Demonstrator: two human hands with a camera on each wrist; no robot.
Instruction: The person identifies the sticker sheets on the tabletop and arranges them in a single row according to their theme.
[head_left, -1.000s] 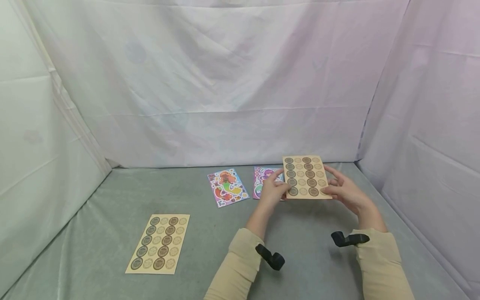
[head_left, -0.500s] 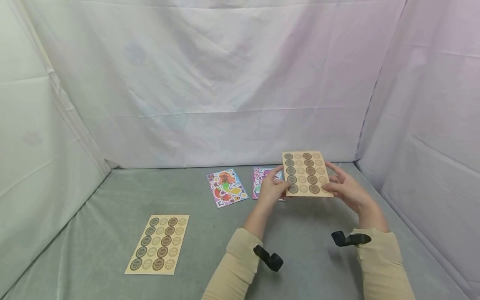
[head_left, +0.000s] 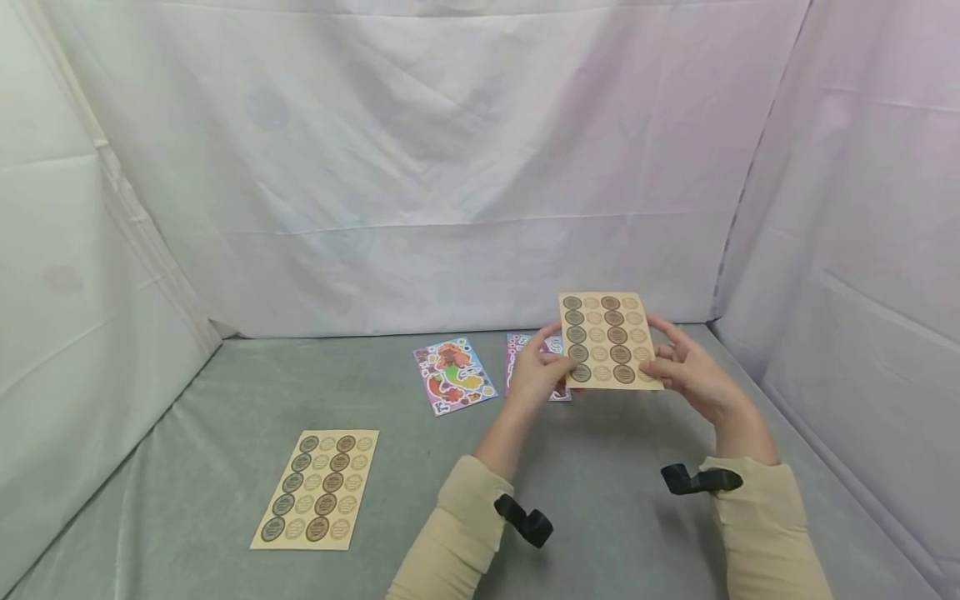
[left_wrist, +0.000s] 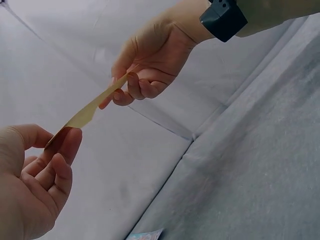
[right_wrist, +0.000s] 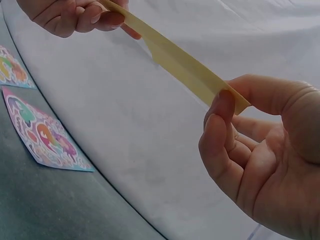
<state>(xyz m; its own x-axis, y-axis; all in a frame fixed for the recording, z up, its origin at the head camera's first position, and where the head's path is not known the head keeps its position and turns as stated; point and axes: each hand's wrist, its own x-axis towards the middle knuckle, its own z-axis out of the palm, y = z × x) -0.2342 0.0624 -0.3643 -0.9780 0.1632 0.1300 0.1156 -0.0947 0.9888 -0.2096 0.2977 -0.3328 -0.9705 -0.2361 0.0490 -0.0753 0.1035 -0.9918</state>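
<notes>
Since the earlier head view, the kraft-paper sticker sheet (head_left: 609, 340) of round labels has risen slightly; it now hangs toward the back right corner of the grey surface (head_left: 405, 500), side edges pinched by the left hand (head_left: 531, 374) and right hand (head_left: 699, 377), with a matching kraft sheet (head_left: 315, 489) flat toward the front left corner and a mermaid sticker sheet (head_left: 454, 376) near the back edge. The left wrist view shows the held paper thin, almost edge-on, gently bowed. The right wrist view shows its plain yellowish back.
</notes>
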